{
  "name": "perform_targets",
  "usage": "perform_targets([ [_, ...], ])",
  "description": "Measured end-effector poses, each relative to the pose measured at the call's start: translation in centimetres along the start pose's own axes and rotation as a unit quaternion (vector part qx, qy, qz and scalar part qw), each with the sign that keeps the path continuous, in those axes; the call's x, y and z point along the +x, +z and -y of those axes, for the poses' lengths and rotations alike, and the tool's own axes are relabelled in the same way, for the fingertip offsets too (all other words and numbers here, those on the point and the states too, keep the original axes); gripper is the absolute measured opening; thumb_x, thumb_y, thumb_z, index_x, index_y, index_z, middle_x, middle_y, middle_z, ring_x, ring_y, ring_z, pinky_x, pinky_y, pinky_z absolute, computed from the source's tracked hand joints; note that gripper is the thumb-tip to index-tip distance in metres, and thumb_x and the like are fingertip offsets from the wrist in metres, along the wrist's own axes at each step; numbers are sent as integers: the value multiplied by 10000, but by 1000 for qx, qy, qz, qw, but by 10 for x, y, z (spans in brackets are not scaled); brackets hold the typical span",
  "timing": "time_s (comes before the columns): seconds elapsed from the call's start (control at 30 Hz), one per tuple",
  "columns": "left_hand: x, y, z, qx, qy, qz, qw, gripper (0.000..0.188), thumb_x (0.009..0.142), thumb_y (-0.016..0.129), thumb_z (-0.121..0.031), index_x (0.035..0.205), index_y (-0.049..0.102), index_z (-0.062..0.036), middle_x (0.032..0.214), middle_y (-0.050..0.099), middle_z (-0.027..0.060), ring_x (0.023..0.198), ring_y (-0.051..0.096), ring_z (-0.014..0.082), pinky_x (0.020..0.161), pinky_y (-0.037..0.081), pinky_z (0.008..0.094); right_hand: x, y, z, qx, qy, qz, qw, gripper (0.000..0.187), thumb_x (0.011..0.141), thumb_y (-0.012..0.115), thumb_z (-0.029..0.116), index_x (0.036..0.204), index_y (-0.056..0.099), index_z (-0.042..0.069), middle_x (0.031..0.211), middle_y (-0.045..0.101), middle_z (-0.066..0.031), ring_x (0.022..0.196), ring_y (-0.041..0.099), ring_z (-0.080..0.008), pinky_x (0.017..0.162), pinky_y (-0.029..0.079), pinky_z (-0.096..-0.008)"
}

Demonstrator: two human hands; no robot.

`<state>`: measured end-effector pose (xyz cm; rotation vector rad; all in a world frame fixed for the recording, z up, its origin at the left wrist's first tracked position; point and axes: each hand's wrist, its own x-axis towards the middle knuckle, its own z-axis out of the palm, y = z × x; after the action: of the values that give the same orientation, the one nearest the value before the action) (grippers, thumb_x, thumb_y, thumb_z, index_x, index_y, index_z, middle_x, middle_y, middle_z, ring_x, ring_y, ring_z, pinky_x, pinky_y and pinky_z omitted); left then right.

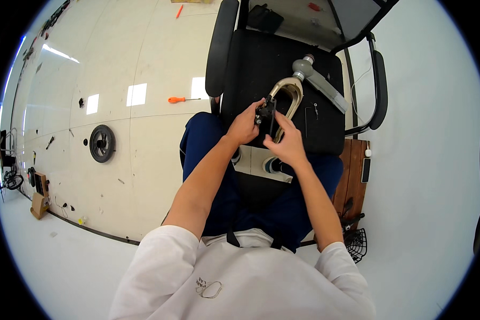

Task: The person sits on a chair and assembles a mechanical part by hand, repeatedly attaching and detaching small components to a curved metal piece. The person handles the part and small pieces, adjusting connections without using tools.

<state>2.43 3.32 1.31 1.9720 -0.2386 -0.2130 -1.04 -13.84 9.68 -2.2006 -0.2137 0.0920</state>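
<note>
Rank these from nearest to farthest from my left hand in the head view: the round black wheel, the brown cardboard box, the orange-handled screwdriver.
From your left hand:
1. Orange-handled screwdriver: on the cream tiled floor, to its left.
2. Round black wheel: on the floor, farther left.
3. Brown cardboard box: far lower left of the picture.

- Both forearms bare, rising from the lower frame and converging on upper centre.
- Left forearm (205, 178): slants up and right; elbow bent, wrist (228, 142) nearly in line.
- Left hand (243, 126): back turned up, fingers curled in a hold, index reaching toward upper right.
- Right forearm (318, 194): steeper, leaning up and left.
- Right hand (290, 143): just beside the left, lower and to its right; index pointing up-left, thumb out leftward, tips apart. Pressure of grip unclear.
</note>
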Motion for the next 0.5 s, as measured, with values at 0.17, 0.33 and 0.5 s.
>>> perform_targets([
  [0.17,-1,-1,-5,-8,-17,-3,1000,676,832,534,55,1480,397,-82,1335,580,243,1237,556,412,1048,459,423,19,-86,-44,-92,-30,43,994,243,847,717,135,1048,750,2,913,738,-172,821,722,-258,746,559,-334],
  [0.33,0,-2,-12,-23,-34,7,999,667,860,643,-50,1479,400,-89,1333,586,234,1236,567,404,1048,462,407,79,-131,-40,-109,56,75,990,257,908,714,238,986,752,-4,741,714,-117,599,639,-180,589,494,-299],
  [0.5,1,-2,-11,-31,68,-43,996,758,813,793,-182,1465,421,-76,1289,623,206,1220,607,360,1047,466,377,79,-106,-9,-138,12,254,957,303,921,692,234,1090,731,-13,857,748,-134,699,678,-178,692,540,-341],
])
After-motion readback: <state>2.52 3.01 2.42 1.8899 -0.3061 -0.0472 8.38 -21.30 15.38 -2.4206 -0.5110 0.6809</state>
